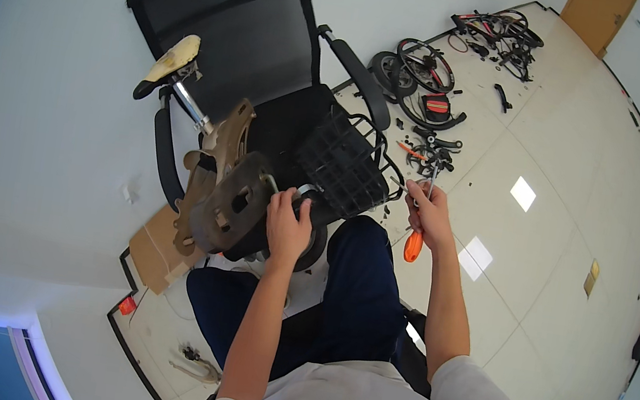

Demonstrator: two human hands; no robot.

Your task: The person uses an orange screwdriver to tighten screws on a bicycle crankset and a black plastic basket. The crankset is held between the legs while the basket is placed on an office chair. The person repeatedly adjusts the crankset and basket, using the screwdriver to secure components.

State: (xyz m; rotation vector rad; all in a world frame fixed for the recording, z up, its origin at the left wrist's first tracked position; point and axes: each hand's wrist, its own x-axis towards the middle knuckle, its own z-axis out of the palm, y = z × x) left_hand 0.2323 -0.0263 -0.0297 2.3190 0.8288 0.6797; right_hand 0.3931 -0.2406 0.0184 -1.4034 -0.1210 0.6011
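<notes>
On the seat of a black office chair (286, 121) rests a dusty brown moulded part (229, 204) with rectangular openings. My left hand (288, 224) is curled at its right edge, fingers by a short pale metal rod (271, 183); how much it grips is partly hidden. In my right hand (430, 216) is a screwdriver (413, 247), its orange handle down and its metal shaft up. Another thin metal piece (399, 183) shows by those fingers, its kind unclear. Just left of that hand lies a black wire basket (349, 167) on the seat.
A worn yellowish bicycle saddle (175, 58) on a silver post leans at the chair's left armrest. Bicycle wheels (426, 66), cranks (436, 141) and a frame (494, 28) lie on the tiled floor beyond. Cardboard (161, 249) stands at the left wall.
</notes>
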